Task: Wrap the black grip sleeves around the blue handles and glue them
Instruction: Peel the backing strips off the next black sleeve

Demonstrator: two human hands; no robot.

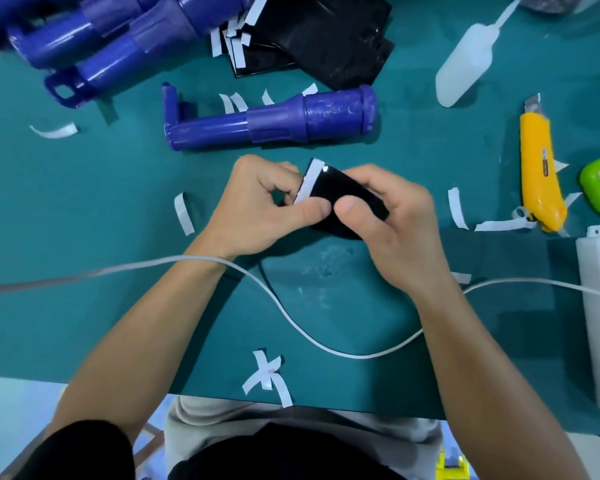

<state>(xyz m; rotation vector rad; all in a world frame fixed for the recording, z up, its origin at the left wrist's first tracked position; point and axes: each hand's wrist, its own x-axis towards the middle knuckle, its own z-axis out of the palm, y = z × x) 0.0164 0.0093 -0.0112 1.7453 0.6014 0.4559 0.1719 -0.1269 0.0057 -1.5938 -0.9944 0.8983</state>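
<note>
We saw one black flexible grip sleeve (pixel 352 197) at the centre. It was curled, with a white backing strip (pixel 309 183) along its nine o'clock edge, and was pinched between our left hand (pixel 257 209) and right hand (pixel 392 216). Just beyond it, toward twelve o'clock, a blue plastic handle (pixel 271 124) lay on its side, thick end toward three o'clock. More blue handles (pixel 118 32) were heaped at eleven o'clock. A pile of black sleeves (pixel 326 32) lay at twelve o'clock and a translucent glue bottle (pixel 465 64) at one o'clock.
</note>
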